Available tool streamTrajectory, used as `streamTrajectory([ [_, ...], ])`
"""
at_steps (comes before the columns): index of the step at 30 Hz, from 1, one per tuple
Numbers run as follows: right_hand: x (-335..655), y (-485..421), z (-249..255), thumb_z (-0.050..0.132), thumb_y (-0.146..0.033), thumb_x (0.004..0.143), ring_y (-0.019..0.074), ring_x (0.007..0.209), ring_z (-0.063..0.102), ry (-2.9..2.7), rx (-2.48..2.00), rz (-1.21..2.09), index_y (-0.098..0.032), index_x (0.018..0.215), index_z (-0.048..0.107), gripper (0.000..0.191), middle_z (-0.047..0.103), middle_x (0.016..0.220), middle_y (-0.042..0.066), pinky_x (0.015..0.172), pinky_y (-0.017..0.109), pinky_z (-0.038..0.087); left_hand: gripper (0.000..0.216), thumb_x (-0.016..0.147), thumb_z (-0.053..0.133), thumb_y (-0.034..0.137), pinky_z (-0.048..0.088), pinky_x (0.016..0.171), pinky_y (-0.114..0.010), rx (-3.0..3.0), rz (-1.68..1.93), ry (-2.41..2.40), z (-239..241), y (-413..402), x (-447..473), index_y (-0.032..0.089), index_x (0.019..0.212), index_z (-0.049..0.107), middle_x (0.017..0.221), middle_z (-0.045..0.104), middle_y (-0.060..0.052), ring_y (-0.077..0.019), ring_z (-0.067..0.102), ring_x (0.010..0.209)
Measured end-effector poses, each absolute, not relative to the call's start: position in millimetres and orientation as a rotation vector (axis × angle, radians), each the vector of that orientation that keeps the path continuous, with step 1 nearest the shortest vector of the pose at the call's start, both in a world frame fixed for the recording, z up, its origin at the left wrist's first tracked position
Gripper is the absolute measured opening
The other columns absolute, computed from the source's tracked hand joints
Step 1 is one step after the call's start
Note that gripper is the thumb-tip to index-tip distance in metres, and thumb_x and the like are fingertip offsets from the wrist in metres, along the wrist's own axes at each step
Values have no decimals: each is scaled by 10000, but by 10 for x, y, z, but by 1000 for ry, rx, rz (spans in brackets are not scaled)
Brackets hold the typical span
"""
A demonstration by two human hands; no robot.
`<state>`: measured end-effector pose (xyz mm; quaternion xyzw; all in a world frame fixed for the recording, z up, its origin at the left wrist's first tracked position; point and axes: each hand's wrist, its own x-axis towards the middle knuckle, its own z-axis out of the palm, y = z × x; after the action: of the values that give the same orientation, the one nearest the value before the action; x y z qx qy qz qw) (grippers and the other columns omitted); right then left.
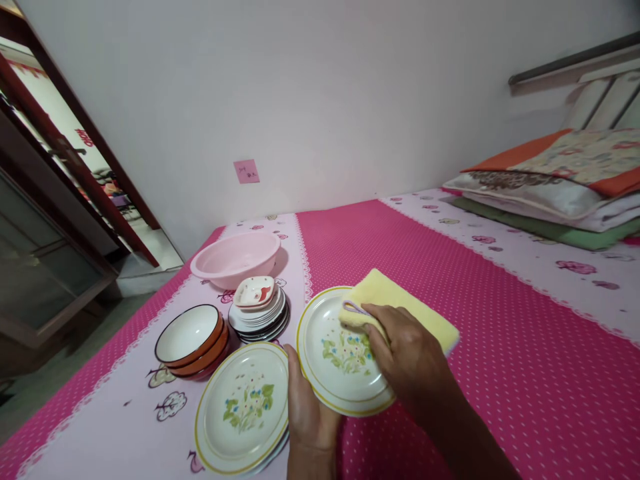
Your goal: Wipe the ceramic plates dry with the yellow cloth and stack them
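Observation:
My left hand [310,407] grips the lower left rim of a round plate [320,333], thumb along the edge and the other fingers out of sight beneath it. This plate is white with yellow rim lines and a green flower print, and it is tilted toward me. In my right hand [410,347] a yellow cloth [400,293] is bunched, with its folded edge pressed on the plate's face. Part of the cloth spreads out past the plate's right side. Just left of my left hand, a matching plate [245,407] tops a stack on the bed.
Orange bowls with white insides [190,333] are stacked at left. Small plates [257,319] carry square dishes [255,292] on top. Behind them sits a pink basin [237,257]. Folded bedding [555,180] lies at far right on the pink bedspread [525,347]. A wall [350,100] closes off the back.

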<state>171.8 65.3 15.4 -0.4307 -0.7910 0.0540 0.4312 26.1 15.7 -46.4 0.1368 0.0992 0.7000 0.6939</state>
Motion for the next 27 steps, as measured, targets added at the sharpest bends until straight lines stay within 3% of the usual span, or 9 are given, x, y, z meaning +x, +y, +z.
streamTrajectory([
  [9, 1570, 612, 111, 491, -168, 977, 293, 1001, 674, -2038, -966, 139, -163, 1201, 671, 287, 763, 1093, 115, 872, 429, 525, 647, 969, 439, 676, 260, 1246, -509, 263, 1555, 188, -481, 158, 323, 173, 1198, 776, 1324, 714, -169, -331, 501, 1424],
  [14, 1415, 534, 52, 531, -114, 938, 283, 977, 662, -2115, -864, 205, -151, 1211, 674, 310, 759, 1107, 120, 865, 413, 516, 512, 1051, 394, 486, 418, 1163, -404, 123, 1635, 191, -499, 195, 421, 179, 1113, 800, 1133, 799, -121, -234, 718, 1136],
  [18, 1376, 430, 54, 517, -21, 858, 266, 951, 652, -2263, -778, 401, -164, 1159, 717, 388, 769, 1032, 88, 874, 409, 501, 484, 1074, 345, 366, 514, 1060, -363, 48, 1686, 243, -490, 184, 376, 153, 1193, 763, 958, 818, -108, -191, 769, 934],
  [23, 1536, 259, 194, 573, -59, 829, 232, 958, 638, -2436, -910, 769, -233, 995, 758, 303, 739, 976, 50, 876, 355, 464, 620, 1041, 366, 547, 465, 1120, -460, 161, 1592, 274, -469, 106, 213, 97, 1196, 764, 1025, 808, -178, -293, 741, 1087],
  [27, 1718, 259, 284, 600, -92, 811, 225, 910, 624, -2493, -1073, 806, -229, 882, 741, 209, 724, 953, 44, 802, 335, 416, 802, 970, 316, 737, 339, 1213, -482, 303, 1579, 195, -489, 115, 119, 119, 1201, 771, 1179, 771, -190, -327, 608, 1319],
])
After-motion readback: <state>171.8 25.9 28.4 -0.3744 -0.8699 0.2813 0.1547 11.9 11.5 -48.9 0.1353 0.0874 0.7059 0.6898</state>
